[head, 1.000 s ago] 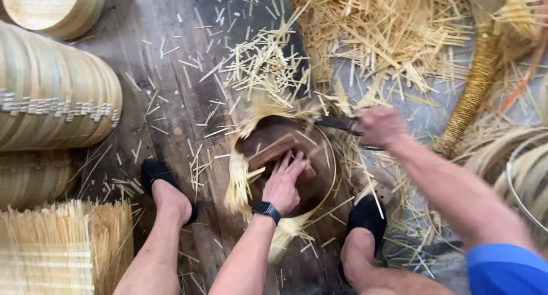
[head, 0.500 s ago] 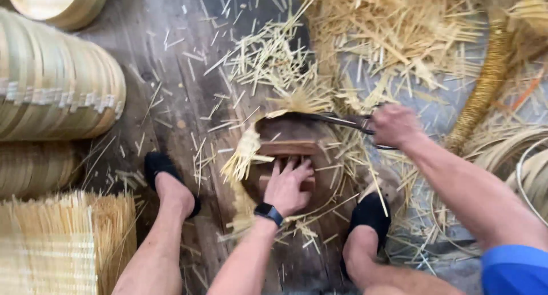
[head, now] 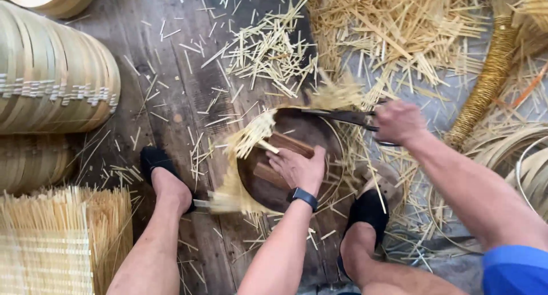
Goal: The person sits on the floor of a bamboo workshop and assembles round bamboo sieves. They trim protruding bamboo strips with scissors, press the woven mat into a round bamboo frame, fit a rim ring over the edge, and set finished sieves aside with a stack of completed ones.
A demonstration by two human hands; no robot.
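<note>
A round bamboo tray with loose strip ends sticking out around its rim lies on the dark wooden floor between my feet. My left hand, with a dark watch at the wrist, presses flat on the wooden slats inside it. My right hand grips dark shears whose blades reach over the tray's far rim, among the projecting strips. The strips at the near left rim look blurred.
Stacked bamboo hoops lie at the left, a woven mat at bottom left. Cut strip offcuts litter the floor ahead. More hoops and a wrapped coil sit at the right. My black shoes flank the tray.
The tray has turned under my left hand, and the strip fringe has swung round. The shears stay at the far rim; fresh offcuts lie beside it.
</note>
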